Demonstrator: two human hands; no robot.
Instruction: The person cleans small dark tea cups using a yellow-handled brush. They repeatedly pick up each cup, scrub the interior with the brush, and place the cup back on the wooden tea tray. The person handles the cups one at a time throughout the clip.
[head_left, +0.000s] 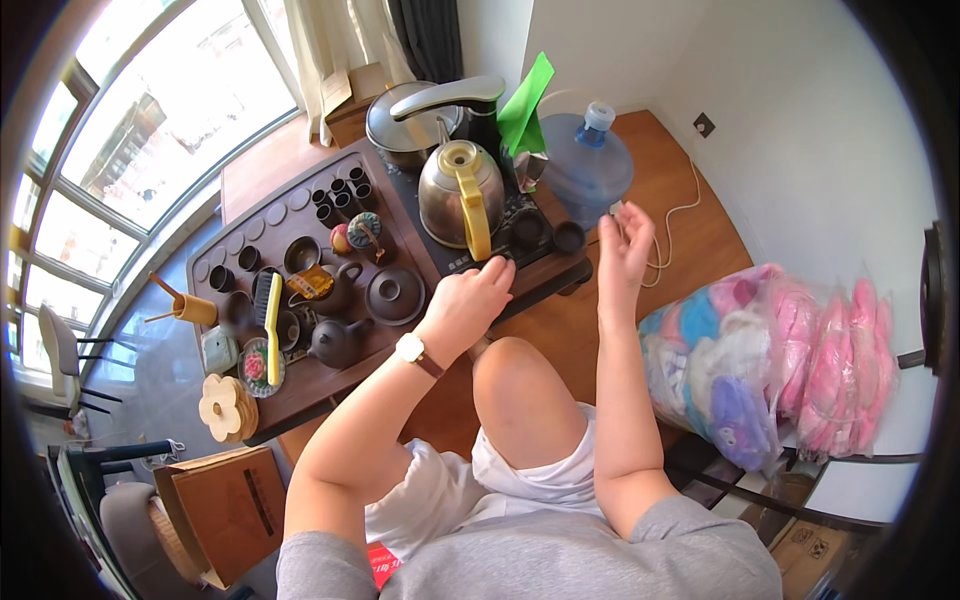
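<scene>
My left hand (471, 301), with a watch on the wrist, rests its extended fingers at the front edge of a black electric tea stove (517, 251). Nothing shows in its grip. Just behind it stands a steel kettle (442, 202) with a yellow handle, upright on the stove. To the right, my right hand (628, 244) is raised in front of a large blue water bottle (585, 169). A small whitish bit shows by its fingertips; I cannot tell whether it is held. A small dark cup (568, 237) sits at the table corner, between the hands.
The dark tea tray (352, 390) carries teapots (337, 343), several cups (341, 201), a yellow-handled brush (272, 330) and flower-shaped wooden coasters (221, 409). A lidded glass-topped pot (411, 124) and green pouch (527, 109) stand behind. Bagged plush items (712, 367) lie right; a cardboard box (225, 510) stands left.
</scene>
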